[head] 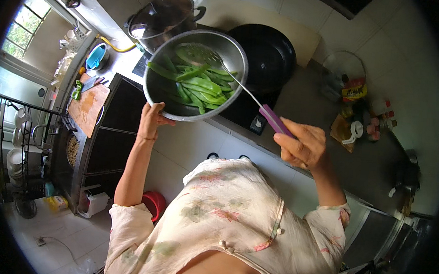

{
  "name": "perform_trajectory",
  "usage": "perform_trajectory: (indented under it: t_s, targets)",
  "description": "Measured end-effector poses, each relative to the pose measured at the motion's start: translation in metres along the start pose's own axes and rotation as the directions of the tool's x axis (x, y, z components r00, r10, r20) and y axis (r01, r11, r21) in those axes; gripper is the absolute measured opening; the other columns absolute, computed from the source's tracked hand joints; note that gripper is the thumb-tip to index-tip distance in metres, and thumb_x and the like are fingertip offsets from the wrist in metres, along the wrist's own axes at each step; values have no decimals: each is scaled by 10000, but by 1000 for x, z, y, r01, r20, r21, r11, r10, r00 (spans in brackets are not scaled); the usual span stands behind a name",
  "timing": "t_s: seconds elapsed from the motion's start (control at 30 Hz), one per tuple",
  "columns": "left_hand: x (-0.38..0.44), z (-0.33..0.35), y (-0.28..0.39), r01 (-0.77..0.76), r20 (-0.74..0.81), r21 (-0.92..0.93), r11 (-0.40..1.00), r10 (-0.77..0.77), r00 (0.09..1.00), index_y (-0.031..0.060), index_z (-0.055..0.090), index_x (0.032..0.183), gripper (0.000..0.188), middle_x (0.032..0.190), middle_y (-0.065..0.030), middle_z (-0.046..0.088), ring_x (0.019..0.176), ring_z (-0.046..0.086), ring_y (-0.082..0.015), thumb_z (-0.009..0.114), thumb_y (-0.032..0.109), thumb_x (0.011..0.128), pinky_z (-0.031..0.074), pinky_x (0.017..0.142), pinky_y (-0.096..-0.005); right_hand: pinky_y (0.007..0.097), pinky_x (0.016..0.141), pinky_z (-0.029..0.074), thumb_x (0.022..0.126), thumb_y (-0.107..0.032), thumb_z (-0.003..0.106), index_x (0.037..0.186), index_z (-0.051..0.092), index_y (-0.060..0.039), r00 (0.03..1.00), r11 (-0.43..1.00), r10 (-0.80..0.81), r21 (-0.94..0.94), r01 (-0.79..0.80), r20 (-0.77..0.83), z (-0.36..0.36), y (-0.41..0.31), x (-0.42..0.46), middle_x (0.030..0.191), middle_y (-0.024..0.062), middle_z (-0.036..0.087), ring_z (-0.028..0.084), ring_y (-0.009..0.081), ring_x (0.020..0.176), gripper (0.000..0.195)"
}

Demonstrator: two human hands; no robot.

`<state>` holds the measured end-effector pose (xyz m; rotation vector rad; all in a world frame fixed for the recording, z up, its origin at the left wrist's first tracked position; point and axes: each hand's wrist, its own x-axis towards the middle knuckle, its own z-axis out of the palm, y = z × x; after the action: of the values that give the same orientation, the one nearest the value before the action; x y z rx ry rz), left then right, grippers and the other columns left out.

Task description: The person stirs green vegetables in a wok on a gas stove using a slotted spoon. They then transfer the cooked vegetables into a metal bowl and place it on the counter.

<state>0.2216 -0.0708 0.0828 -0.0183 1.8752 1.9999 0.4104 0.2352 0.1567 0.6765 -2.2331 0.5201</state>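
Note:
My left hand (pixel 154 119) grips the near-left rim of a stainless steel bowl (pixel 231 52), which is tilted towards me. Flat green bean pods (pixel 203 87) lie across its lower part. In my right hand (pixel 302 143) is the purple handle (pixel 274 119) of a perforated skimmer. Its thin metal shaft crosses the bowl's right rim, and the slotted head (pixel 199 55) is inside the bowl above the pods. Just behind the bowl a black wok (pixel 266 61) sits over the cooktop, partly covered by the bowl.
A lidded steel pot (pixel 162 16) stands behind the bowl. At left are a wooden cutting board (pixel 90 108) with a knife (pixel 92 82) and green trimmings, and a blue basin (pixel 96 58). Bottles (pixel 386 116) and a white-handled item (pixel 353 132) stand on the right counter. A red bucket (pixel 154 205) is on the floor.

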Motion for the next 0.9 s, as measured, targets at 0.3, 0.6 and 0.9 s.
perform_trajectory:
  t_s: [0.3, 0.6, 0.9]
  targets:
    - [0, 3, -4, -29, 32, -92, 995, 32, 999, -38, 425, 1000, 245, 807, -121, 563, 513, 582, -228, 433, 101, 799, 519, 466, -312, 303, 524, 509, 691, -53, 571, 938, 537, -94, 987, 991, 106, -64, -114, -117, -16, 5, -5, 854, 164, 585, 610, 239, 632, 252]
    - [-32, -24, -12, -56, -91, -108, 993, 46, 995, -25, 422, 978, 233, 775, -117, 547, 542, 573, -215, 449, 127, 803, 501, 467, -305, 291, 631, 465, 739, -32, 550, 878, 577, -21, 796, 826, 528, -39, -563, -295, -12, 54, -11, 816, 118, 604, 599, 230, 717, 142]
    - [-58, -70, -38, -139, -222, -126, 982, 108, 969, -1, 431, 960, 258, 843, -79, 524, 501, 586, -190, 494, 184, 792, 522, 441, -295, 305, 573, 457, 739, -59, 556, 870, 565, -44, 807, 791, 558, -173, -587, -192, 22, 103, -32, 777, 133, 593, 591, 294, 685, 132]
